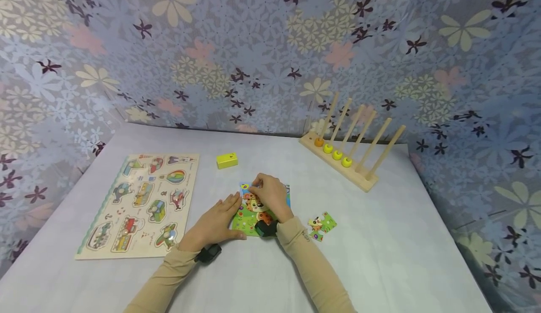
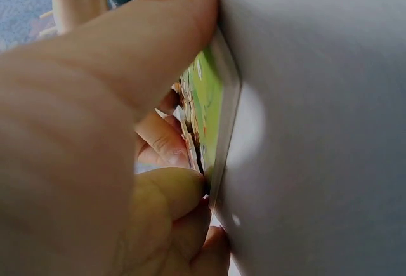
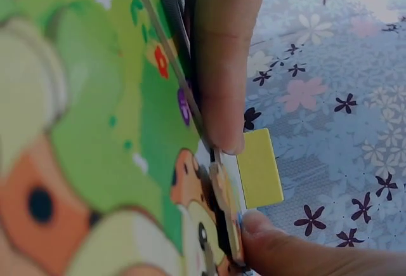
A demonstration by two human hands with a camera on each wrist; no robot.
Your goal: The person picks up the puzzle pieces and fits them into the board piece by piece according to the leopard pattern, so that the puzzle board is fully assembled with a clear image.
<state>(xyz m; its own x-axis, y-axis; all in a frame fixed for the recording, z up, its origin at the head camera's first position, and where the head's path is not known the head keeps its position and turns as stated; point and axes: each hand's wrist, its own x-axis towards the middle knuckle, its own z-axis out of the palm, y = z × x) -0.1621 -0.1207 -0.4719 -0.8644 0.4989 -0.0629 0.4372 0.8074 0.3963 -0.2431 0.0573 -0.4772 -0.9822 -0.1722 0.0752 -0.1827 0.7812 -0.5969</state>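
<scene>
A cartoon jigsaw puzzle [image 1: 244,224] with a spotted orange animal on green grass lies in its flat board at the table's middle. My left hand [image 1: 216,220] rests against the board's left side, fingers stretched along the edge and thumb by the near corner. Over the upper left part of the picture, my right hand [image 1: 272,194] pinches a puzzle piece [image 3: 229,216]. That piece stands tilted a little above the picture in the right wrist view. Part of the puzzle is hidden beneath the right hand.
Loose puzzle pieces [image 1: 327,222] lie right of the board. A wooden picture board [image 1: 190,186] with vehicle shapes is at left, and a yellow block [image 1: 227,161] stands behind the puzzle. At back right is a wooden peg rack [image 1: 342,170] with several beads.
</scene>
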